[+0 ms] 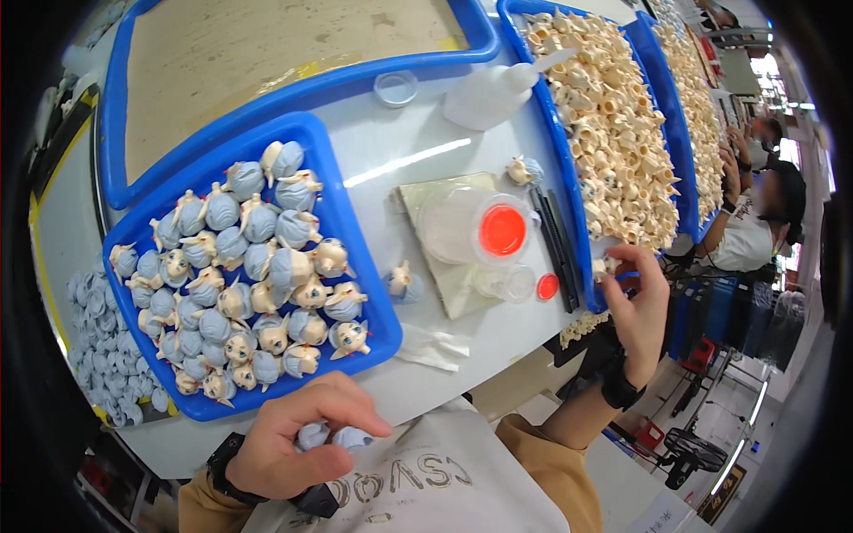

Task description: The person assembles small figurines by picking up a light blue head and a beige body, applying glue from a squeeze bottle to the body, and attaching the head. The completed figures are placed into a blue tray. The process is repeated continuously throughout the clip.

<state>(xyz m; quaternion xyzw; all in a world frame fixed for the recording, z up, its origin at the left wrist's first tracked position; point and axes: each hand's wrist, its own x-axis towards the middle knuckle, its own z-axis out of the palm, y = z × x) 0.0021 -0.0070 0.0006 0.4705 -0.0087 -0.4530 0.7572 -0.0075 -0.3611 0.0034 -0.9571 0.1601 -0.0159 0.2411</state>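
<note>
White shirt front (426,471) of the person: at the lower edge, nearest the camera, with tan sleeves on both sides.

Worktable (378,133): white surface; carries the trays and supplies.

Large blue tray (115,142): upper left; base covered by a brown panel.

Parts tray (562,155): blue, on the right; filled with loose cream parts.

Heads tray (382,342): blue, on the left; holds doll heads (231,249) with grey-blue hair, closely packed. A pile of loose grey-blue shells (107,346) lies beyond its left side.

Pad (435,298): pale, square-edged, at the centre; supports a translucent jar (444,222) with a red-orange disc at its end.

Left hand (289,435): in front of the heads tray, fingers curled, thumb slightly apart from the fingertips; retains two grey-blue hair pieces (353,437) within the curl.

Right hand (641,306): at the near corner of the parts tray; thumb and index finger nearly closed, pinching a cream piece (604,267) between the tips.

White squeeze bottle (480,96): beyond the pad, spout toward the parts tray.

Black pens (558,244): side by side, between the jar and the parts tray.

Red cap (547,286): just beside the pens.
</note>
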